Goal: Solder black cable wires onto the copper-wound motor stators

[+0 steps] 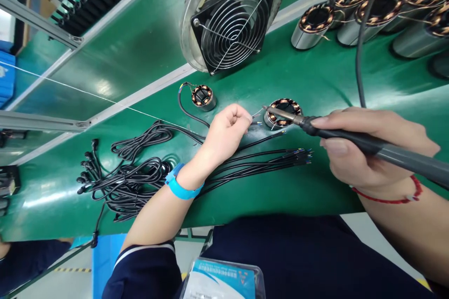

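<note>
Left of the fan (234,37) and lower are a blue bin (108,261), contents hidden, and coiled black cables (135,182); nearer me than the fan, my left hand (228,128) pinches a thin wire (257,113) tight. Nearer me and right of the fan sits a stator (277,122), and farther right my right hand (393,126) wraps around a soldering iron (351,138) whose tip (268,109) overlaps the stator's left rim, touching or not I can't tell; should either grip waver, I reckon that tip, if hot, could scorch the stator or burn my left hand.
</note>
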Demonstrator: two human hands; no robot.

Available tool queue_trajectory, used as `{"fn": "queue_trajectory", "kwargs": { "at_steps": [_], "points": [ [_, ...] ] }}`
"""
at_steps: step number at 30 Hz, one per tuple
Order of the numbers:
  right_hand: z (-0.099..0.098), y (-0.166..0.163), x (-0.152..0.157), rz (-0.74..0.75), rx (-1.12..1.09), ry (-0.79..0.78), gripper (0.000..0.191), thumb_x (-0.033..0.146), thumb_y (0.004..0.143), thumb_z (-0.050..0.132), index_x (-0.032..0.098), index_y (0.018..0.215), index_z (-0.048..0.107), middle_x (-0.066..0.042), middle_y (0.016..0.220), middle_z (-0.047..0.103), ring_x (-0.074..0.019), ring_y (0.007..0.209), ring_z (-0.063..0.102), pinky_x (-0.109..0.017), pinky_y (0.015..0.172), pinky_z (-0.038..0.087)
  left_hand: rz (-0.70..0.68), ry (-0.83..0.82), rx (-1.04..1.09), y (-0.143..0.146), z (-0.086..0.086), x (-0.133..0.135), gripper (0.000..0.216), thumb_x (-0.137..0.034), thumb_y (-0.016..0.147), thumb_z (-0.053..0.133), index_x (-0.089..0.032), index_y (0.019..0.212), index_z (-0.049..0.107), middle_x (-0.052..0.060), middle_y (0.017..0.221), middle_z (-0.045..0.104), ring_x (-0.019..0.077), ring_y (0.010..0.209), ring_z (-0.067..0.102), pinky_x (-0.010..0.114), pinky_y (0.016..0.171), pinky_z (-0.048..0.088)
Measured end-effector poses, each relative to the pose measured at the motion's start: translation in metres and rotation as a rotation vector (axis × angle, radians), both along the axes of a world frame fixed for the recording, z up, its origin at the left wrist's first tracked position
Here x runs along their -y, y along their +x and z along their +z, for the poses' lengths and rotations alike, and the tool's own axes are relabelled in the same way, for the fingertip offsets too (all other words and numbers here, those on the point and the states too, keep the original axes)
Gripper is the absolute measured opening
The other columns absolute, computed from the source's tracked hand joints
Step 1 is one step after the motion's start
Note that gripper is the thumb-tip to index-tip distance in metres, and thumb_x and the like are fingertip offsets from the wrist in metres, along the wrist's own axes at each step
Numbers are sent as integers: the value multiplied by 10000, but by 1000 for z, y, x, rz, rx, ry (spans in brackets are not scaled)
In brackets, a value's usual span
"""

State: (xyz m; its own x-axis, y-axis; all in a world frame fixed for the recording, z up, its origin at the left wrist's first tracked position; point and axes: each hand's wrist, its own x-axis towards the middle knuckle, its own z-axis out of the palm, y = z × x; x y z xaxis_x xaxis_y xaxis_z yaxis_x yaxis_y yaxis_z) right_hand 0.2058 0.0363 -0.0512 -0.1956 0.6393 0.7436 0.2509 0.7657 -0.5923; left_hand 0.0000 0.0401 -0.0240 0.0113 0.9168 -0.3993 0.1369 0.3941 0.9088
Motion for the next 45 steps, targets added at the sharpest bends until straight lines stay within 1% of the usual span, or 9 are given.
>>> {"fn": "queue_trajectory", "kwargs": {
  "at_steps": [5, 11, 16, 28, 32, 35, 39, 42, 45],
  "points": [
    [4, -2, 3, 13, 41, -18, 181, 204, 906, 599, 211, 1066, 683, 0, 835, 702, -84, 676, 640, -209, 582, 510, -2, 2, -3, 1, 0, 1, 173, -70, 810, 517, -166, 667, 504, -72, 548, 475, 40, 485, 368, 179, 500, 309],
    [6, -3, 2, 47, 105, -23, 119, 205, 922, 578, 178, 989, 672, -11, 790, 688, -82, 678, 636, -197, 605, 515, 12, 0, 34, 1, 0, 0, 194, -45, 817, 504, -161, 662, 505, -71, 542, 469, 38, 502, 385, 171, 519, 321],
    [3, -2, 2, 27, 34, 20, 157, 191, 906, 595, 172, 1038, 677, -14, 824, 698, -72, 663, 635, -188, 564, 500, 24, -28, 72, 1, 0, 0, 206, -33, 819, 493, -160, 656, 490, -68, 542, 461, 36, 508, 392, 167, 526, 313],
    [1, -3, 1, 39, 70, 13, 156, 188, 898, 601, 159, 1026, 686, -29, 813, 704, -85, 661, 628, -200, 569, 495, 19, -22, 102, 0, -1, 1, 206, -39, 819, 476, -157, 651, 484, -62, 551, 458, 31, 500, 361, 162, 516, 295],
    [-1, -4, -1, -4, 21, 44, 246, 189, 880, 622, 173, 1115, 692, -45, 859, 718, -108, 651, 621, -239, 557, 492, 20, -31, 104, 1, -1, 1, 201, -38, 816, 476, -160, 657, 483, -65, 546, 456, 34, 499, 360, 163, 520, 298],
    [-1, -6, -4, -28, 71, 60, 301, 171, 864, 631, 184, 1160, 680, -57, 856, 719, -127, 633, 592, -272, 551, 479, 24, -28, 109, 0, -1, 1, 197, -43, 817, 479, -162, 660, 483, -65, 545, 457, 36, 500, 361, 163, 522, 299],
    [8, -8, -4, -29, 194, 44, 381, 141, 843, 678, 211, 1217, 644, -49, 942, 741, -144, 703, 649, -286, 625, 534, 34, -27, 113, 1, -1, 1, 192, -50, 821, 484, -162, 666, 487, -65, 545, 459, 35, 493, 360, 161, 515, 296],
    [24, -10, -1, -83, 314, -70, 437, 197, 894, 661, 280, 1315, 577, -2, 1113, 732, -150, 893, 714, -273, 767, 586, 50, -45, 115, 2, 1, 1, 193, -51, 828, 481, -164, 672, 487, -65, 539, 454, 34, 481, 354, 160, 505, 290],
    [42, -11, -3, -112, 415, -192, 399, 257, 967, 564, 306, 1361, 531, 27, 1231, 690, -150, 1004, 706, -275, 863, 587, 62, -62, 117, 3, 2, 1, 192, -58, 836, 488, -165, 676, 486, -65, 540, 453, 32, 470, 345, 161, 499, 284]
  ]
}}
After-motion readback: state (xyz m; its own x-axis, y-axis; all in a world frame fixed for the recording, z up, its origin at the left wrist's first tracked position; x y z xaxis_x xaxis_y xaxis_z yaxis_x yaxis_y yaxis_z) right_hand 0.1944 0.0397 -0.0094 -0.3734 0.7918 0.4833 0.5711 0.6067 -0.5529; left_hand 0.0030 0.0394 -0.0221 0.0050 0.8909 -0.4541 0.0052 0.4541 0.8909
